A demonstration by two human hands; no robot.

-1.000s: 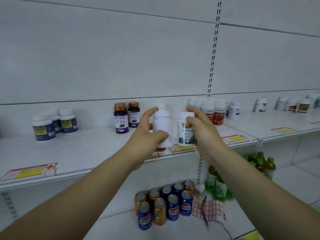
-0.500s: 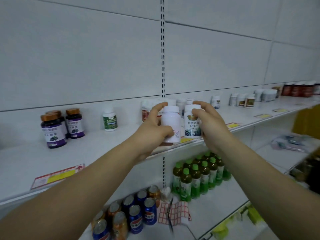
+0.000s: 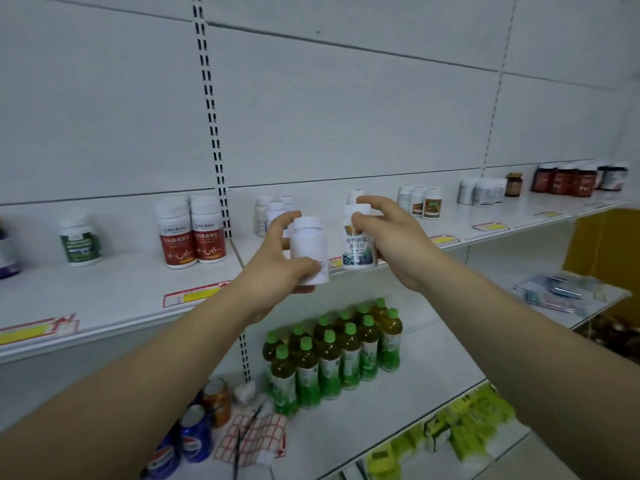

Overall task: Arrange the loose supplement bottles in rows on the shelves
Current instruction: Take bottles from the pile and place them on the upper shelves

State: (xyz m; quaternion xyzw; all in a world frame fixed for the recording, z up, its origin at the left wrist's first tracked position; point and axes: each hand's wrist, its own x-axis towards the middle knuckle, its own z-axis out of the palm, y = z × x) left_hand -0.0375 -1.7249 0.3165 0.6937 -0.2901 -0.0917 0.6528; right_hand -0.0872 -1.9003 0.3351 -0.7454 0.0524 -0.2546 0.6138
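From my head camera, both my hands are raised in front of the upper shelf [image 3: 121, 292], each wrapped round 1 bottle. My left hand [image 3: 273, 268] grips a plain white bottle [image 3: 309, 247] with a white cap, thumb across its lower front and fingers curled behind it. My right hand [image 3: 391, 244] holds a white labelled bottle [image 3: 358, 244], fingers over the cap and upper side, its blue-green label facing me. The 2 bottles are upright, just beside each other but apart, level with the shelf's front edge; I cannot tell whether either one touches the shelf. To the left on that shelf stand 2 red-labelled bottles [image 3: 192, 233] side by side, and further left 1 green-labelled bottle [image 3: 80, 239]. Behind my left hand is a small cluster of white bottles [image 3: 273, 213], blurred. To the right are 3 bottles with brown labels [image 3: 420, 202], and far along, dark jars [image 3: 568, 180]. On the lower shelf [image 3: 398, 410] stand green tea bottles [image 3: 332, 351] in rows, with drink cans [image 3: 194, 431] to their left.
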